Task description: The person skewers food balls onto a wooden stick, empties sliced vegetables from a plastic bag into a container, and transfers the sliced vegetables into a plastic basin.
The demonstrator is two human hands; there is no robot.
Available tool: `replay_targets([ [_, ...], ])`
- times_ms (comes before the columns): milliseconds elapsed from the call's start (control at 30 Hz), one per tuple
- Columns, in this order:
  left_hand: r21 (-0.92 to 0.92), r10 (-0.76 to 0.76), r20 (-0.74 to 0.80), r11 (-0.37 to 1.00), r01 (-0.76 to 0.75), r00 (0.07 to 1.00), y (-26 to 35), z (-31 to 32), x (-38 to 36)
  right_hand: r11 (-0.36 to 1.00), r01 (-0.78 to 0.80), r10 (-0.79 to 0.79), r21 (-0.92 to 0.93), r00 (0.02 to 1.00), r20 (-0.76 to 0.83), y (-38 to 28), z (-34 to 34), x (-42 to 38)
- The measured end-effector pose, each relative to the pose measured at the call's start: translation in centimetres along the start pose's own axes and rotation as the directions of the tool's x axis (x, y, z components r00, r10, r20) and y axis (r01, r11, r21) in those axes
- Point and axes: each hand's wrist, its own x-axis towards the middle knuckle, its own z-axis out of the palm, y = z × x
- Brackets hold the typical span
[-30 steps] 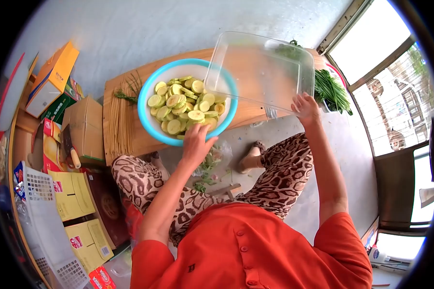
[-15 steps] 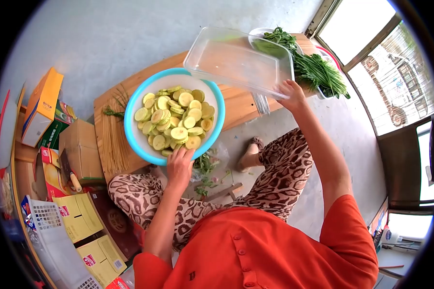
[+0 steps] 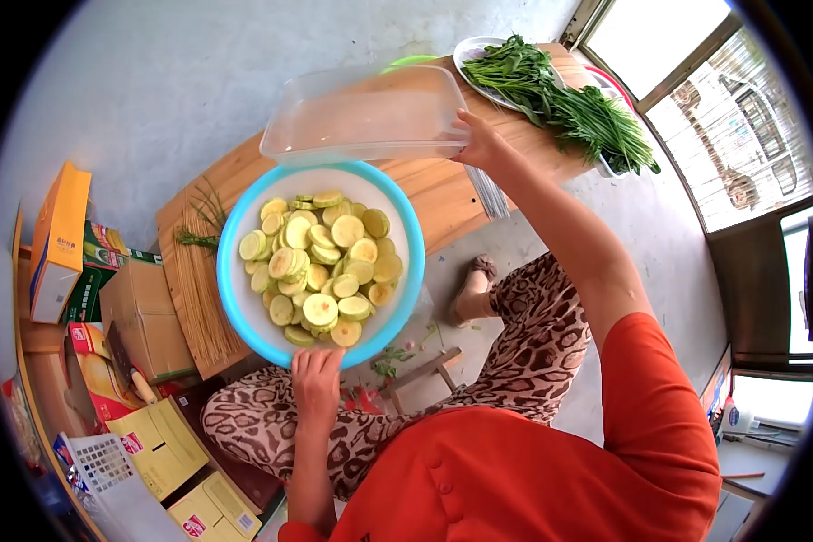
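Note:
A white basin with a blue rim (image 3: 413, 248) sits at the near side of the wooden table, filled with round slices of pale green squash (image 3: 319, 262). My left hand (image 3: 317, 384) grips the basin's near rim, fingers curled over the edge. Out to the right, my right hand (image 3: 481, 144) holds a clear plastic container (image 3: 361, 108) by its right end. The container looks bare inside and is tilted, its lower edge close behind the basin's far rim. Thin bamboo skewers (image 3: 199, 303) lie on the table left of the basin.
Leafy greens on a white plate (image 3: 465, 54) and a bunch of chives (image 3: 605, 131) occupy the table's far right end. More skewers (image 3: 488, 194) lie at its front edge. Boxes (image 3: 149, 312) and a knife (image 3: 141, 384) are at the left. Leaf scraps litter the floor.
My right hand has carried the container leftward, to behind the basin. The basin looks larger and lower in view, and my left hand has shifted down and left along with its rim.

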Motion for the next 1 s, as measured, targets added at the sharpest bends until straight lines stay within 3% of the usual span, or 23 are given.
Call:
replay_targets([
  [167, 0.021, -0.029, 0.005, 0.999, 0.029, 1.0, -0.1, 0.2, 0.2, 1.0, 0.003, -0.002, -0.005, 0.995, 0.099, 1.1, 1.9, 6.0],
  [233, 0.021, -0.036, 0.011, 0.999, 0.036, 0.999, -0.3, 0.4, 0.1, 0.999, -0.035, 0.034, -0.03, 0.999, -0.037, 1.4, 2.8, 8.0],
  [367, 0.03, -0.054, 0.037, 0.998, 0.052, 0.998, -0.6, 0.7, 0.2, 0.996, -0.037, 0.034, -0.081, 0.999, -0.042, 2.4, 3.1, 10.8],
  [433, 0.027, -0.055, 0.037, 0.998, 0.054, 0.998, -0.8, 0.9, 0.0, 0.965, 0.003, -0.032, -0.263, 0.994, -0.104, 3.0, 2.3, 11.8],
  [467, 0.033, -0.055, 0.036, 0.998, 0.054, 0.998, -0.8, 1.0, 0.1, 0.966, 0.004, -0.031, -0.259, 0.994, -0.1, 3.1, 1.6, 12.8],
  [533, 0.03, -0.052, 0.039, 0.998, 0.051, 0.998, -0.8, 0.9, 0.1, 0.892, 0.11, -0.199, -0.438, 0.966, -0.162, 3.6, -0.1, 14.9],
  [567, 0.036, -0.05, 0.041, 0.998, 0.048, 0.998, -0.9, 0.9, 0.1, 0.895, 0.112, -0.199, -0.433, 0.967, -0.161, 3.9, -0.4, 15.4],
  [633, 0.035, -0.041, 0.028, 0.999, 0.04, 0.999, -1.0, 1.2, 0.0, 0.643, 0.23, -0.5, -0.731, 0.848, -0.173, 4.4, -1.1, 16.2],
  [833, 0.026, -0.044, 0.037, 0.999, 0.043, 0.998, -1.0, 1.3, 0.0, 0.417, 0.193, -0.685, -0.888, 0.709, -0.168, 4.9, -0.7, 19.1],
  [1000, 0.027, -0.061, 0.05, 0.998, 0.06, 0.997, -0.9, 1.2, -0.3, 0.433, 0.186, -0.65, -0.882, 0.742, -0.163, 5.4, 0.7, 19.6],
])
